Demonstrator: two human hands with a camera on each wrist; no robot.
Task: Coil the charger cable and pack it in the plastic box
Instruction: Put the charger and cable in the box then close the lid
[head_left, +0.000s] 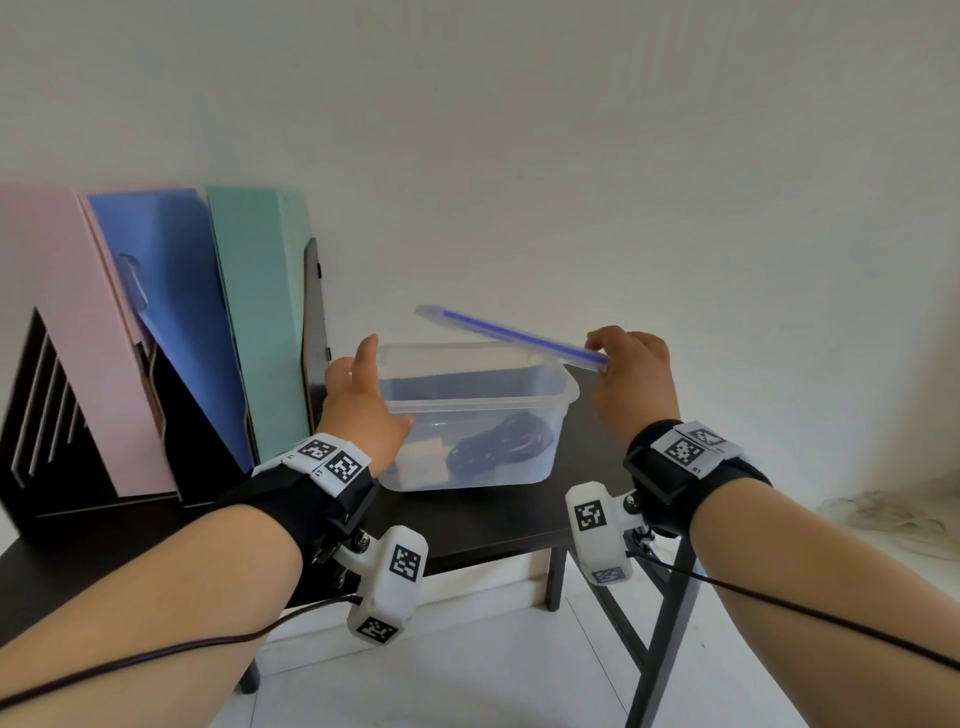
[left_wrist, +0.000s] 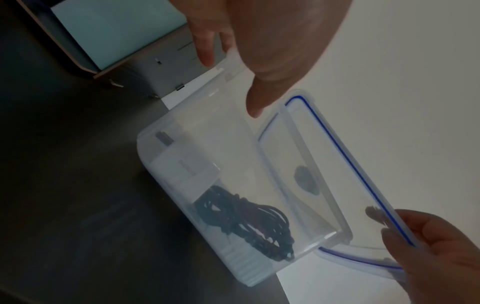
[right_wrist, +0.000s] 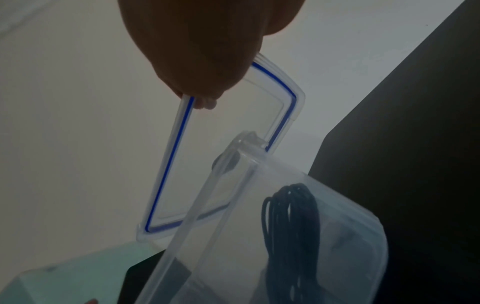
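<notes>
Dark desk (head_left: 493, 519) on black legs. Clear plastic box (head_left: 519, 452) sits near its far right corner. Black file rack (head_left: 52, 415) with pink, blue and green folders stands along the far left edge, beside the box.

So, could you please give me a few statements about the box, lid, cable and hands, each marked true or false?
1. The coiled black cable lies inside the plastic box. True.
2. The lid is sealed on the box. False: it is held tilted above it.
3. The right hand holds the lid. True.
4. The left hand grips the cable. False: it is at the box's left end.
5. The box sits on the floor. False: it is on the dark table.
</notes>
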